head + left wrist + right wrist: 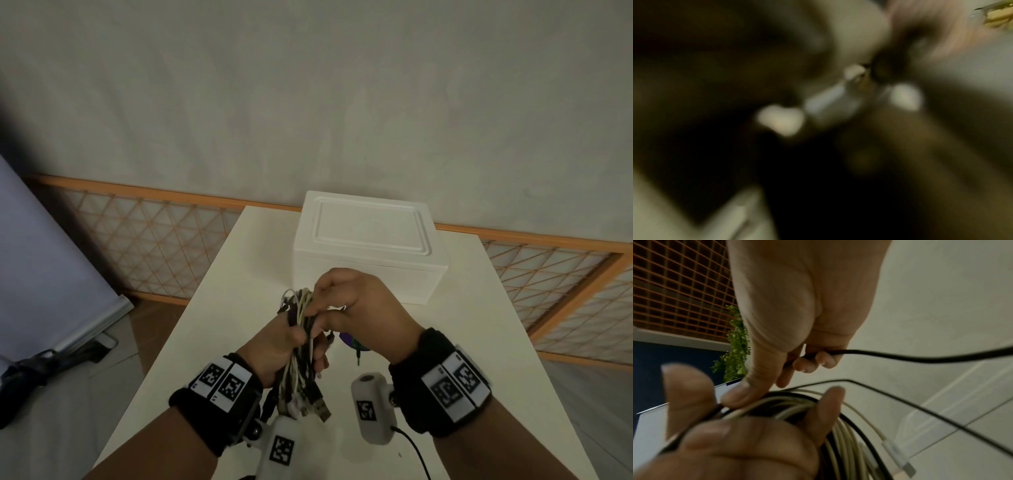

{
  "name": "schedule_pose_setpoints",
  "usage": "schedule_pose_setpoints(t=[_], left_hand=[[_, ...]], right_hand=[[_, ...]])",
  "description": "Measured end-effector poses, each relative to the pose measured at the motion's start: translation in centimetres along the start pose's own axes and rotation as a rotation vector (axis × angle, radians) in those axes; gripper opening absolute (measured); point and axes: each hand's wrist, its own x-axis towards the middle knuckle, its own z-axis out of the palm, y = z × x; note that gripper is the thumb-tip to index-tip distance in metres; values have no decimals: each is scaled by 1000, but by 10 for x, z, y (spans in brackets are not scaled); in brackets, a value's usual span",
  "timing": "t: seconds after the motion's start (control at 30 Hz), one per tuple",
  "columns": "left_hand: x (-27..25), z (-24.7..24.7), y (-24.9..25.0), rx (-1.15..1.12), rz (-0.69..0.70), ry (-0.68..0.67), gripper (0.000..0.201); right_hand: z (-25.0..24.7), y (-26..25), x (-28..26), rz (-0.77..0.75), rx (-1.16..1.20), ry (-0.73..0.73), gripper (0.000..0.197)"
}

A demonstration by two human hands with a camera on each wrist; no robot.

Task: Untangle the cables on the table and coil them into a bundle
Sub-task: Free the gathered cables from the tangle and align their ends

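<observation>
A bundle of black and white cables [297,310] stands upright over the white table [479,342], its plug ends hanging down toward my left wrist. My left hand [291,337] grips the middle of the bundle. My right hand [320,301] pinches the coils near the top. In the right wrist view the right hand [797,305] presses its thumb on the coiled cables [793,407] and curls its fingers round a loose black cable [920,357] that trails off to the right. The left hand [748,446] holds the coils from below. The left wrist view is blurred, with only pale plug ends [830,104] showing.
A white foam box [370,246] with its lid on sits on the table just behind my hands. A small purple and green object [349,342] and a black jack plug [358,356] lie under my right wrist. An orange lattice panel [154,240] lines the wall; the floor drops off left.
</observation>
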Motion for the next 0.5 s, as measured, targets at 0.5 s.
schedule_pose_setpoints(t=[0.5], left_hand=[[4,11,13,19,115,-135,25]], right_hand=[[33,39,-14,295,158,303,34]])
